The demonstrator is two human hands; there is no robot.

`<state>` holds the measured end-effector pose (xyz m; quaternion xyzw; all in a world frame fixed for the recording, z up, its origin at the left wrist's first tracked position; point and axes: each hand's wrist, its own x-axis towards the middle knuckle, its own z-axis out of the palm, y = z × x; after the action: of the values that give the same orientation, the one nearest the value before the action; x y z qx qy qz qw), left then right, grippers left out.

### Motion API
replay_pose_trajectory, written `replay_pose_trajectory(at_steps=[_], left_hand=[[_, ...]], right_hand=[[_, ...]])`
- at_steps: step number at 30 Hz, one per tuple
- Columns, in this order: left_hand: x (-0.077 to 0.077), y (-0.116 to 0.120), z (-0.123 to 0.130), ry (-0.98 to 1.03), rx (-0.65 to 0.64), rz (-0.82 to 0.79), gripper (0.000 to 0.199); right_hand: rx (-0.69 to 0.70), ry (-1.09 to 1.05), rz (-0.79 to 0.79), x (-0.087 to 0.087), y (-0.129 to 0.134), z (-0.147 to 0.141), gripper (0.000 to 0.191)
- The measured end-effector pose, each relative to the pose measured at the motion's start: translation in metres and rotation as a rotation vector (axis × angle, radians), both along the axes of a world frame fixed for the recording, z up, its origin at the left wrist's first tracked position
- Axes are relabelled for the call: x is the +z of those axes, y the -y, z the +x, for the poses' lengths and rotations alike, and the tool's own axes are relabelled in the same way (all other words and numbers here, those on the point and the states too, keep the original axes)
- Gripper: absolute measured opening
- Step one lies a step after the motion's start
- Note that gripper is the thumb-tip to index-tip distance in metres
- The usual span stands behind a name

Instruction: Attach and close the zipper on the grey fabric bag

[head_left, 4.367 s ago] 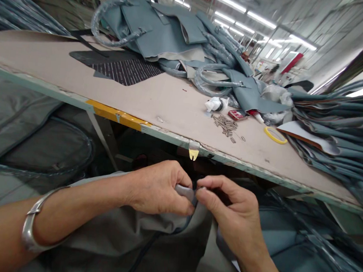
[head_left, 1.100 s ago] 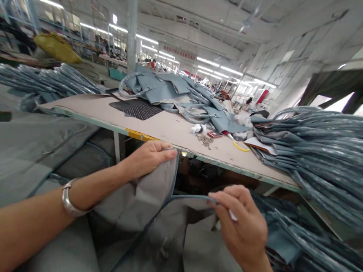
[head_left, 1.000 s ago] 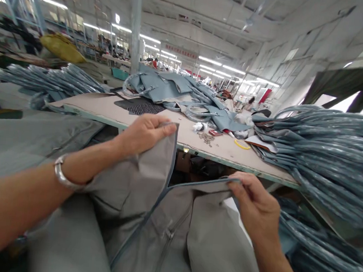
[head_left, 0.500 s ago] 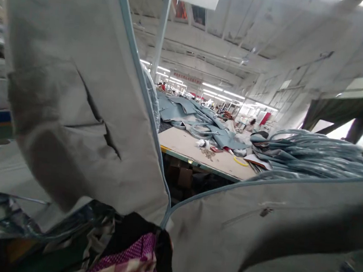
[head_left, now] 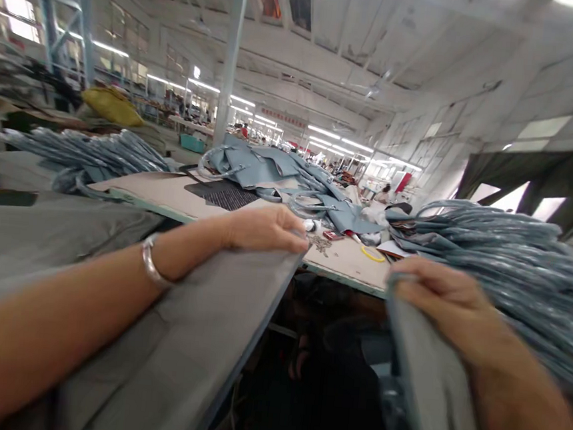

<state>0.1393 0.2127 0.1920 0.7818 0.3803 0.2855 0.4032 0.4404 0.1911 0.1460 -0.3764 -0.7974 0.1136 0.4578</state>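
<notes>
1. Two bare hands are raised in front of you, well apart, each gripping grey cloth with blue edging.
2. Your left hand, palm down, has thumb and fingers closed on the top corner of the left grey panel. This panel slopes down toward you, its blue edge facing the dark gap between your hands. A silver bangle circles your left wrist.
3. Your right hand has its fingers curled tightly over the top end of the right grey panel, which hangs below it in a narrow strip. Both hand and strip are blurred. You cannot tell from this view whether the two panels join lower down.
4. Beyond your hands stands the worktable. Near its front edge, between your hands, lie small metal pieces, a red box and a yellow ring.
5. Farther back on the tabletop you have a heap of blue-grey pieces, with a dark striped sheet at its left.
6. To your right is a large stack of plastic-wrapped blue-grey strips; another wrapped bundle lies at your left, with a yellow sack behind it.
</notes>
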Motion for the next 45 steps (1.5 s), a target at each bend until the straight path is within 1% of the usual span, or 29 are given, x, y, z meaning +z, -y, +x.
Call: replay_pose_trajectory(at_steps=[2,3,4,5,6,8,10,12,14,15,18,20,22,23,25,29,34,39,45], left_hand=[[-0.050,-0.032,0.009,0.039,-0.084,-0.115,0.034],[-0.072,-0.046,0.012,0.056,-0.093,-0.154,0.036],[-0.092,-0.057,0.014,0.083,-0.094,-0.189,0.036],[-0.107,-0.067,0.015,0.098,-0.086,-0.213,0.037],[-0.119,-0.075,0.016,0.097,-0.072,-0.219,0.037],[-0.133,-0.088,0.015,0.079,-0.036,-0.220,0.035],[-0.142,-0.099,0.011,0.033,-0.001,-0.210,0.033],[-0.150,-0.109,0.003,-0.009,0.025,-0.201,0.030],[-0.160,-0.116,-0.006,-0.011,0.039,-0.228,0.030],[-0.164,-0.119,-0.009,0.007,0.045,-0.255,0.031],[-0.170,-0.126,-0.012,0.065,0.050,-0.333,0.033],[-0.169,-0.131,-0.009,0.081,0.058,-0.370,0.034],[-0.167,-0.138,-0.006,0.087,0.075,-0.400,0.035],[-0.167,-0.142,-0.005,0.086,0.083,-0.413,0.035],[-0.168,-0.150,-0.005,0.074,0.094,-0.433,0.035],[-0.171,-0.164,-0.004,0.055,0.080,-0.466,0.033],[-0.171,-0.170,-0.002,0.051,0.076,-0.488,0.031],[-0.168,-0.168,-0.001,0.069,0.053,-0.515,0.031],[-0.171,-0.169,0.002,0.059,0.042,-0.522,0.029]], right_hand=[[0.154,0.080,-0.308,-0.022,-0.030,-0.015,0.037],[0.195,0.078,-0.435,-0.035,-0.046,-0.022,0.036],[0.200,0.049,-0.518,-0.049,-0.061,-0.029,0.035],[0.176,0.010,-0.553,-0.063,-0.075,-0.033,0.034],[0.159,0.007,-0.583,-0.076,-0.085,-0.036,0.034],[0.117,0.071,-0.638,-0.096,-0.100,-0.037,0.034],[0.095,0.171,-0.684,-0.111,-0.107,-0.033,0.033],[0.105,0.227,-0.708,-0.120,-0.111,-0.028,0.034],[0.109,0.198,-0.733,-0.125,-0.113,-0.025,0.039],[0.106,0.160,-0.749,-0.125,-0.115,-0.025,0.041],[0.126,-0.013,-0.783,-0.113,-0.124,-0.029,0.043],[0.177,-0.112,-0.797,-0.102,-0.136,-0.036,0.040],[0.234,-0.137,-0.846,-0.097,-0.150,-0.044,0.039],[0.259,-0.127,-0.879,-0.098,-0.157,-0.048,0.040],[0.288,-0.093,-0.928,-0.106,-0.171,-0.056,0.042],[0.341,-0.052,-0.927,-0.123,-0.186,-0.063,0.045],[0.371,-0.017,-0.944,-0.130,-0.192,-0.064,0.045],[0.387,-0.052,-0.978,-0.137,-0.192,-0.064,0.043],[0.406,-0.067,-0.949,-0.137,-0.193,-0.065,0.042]])
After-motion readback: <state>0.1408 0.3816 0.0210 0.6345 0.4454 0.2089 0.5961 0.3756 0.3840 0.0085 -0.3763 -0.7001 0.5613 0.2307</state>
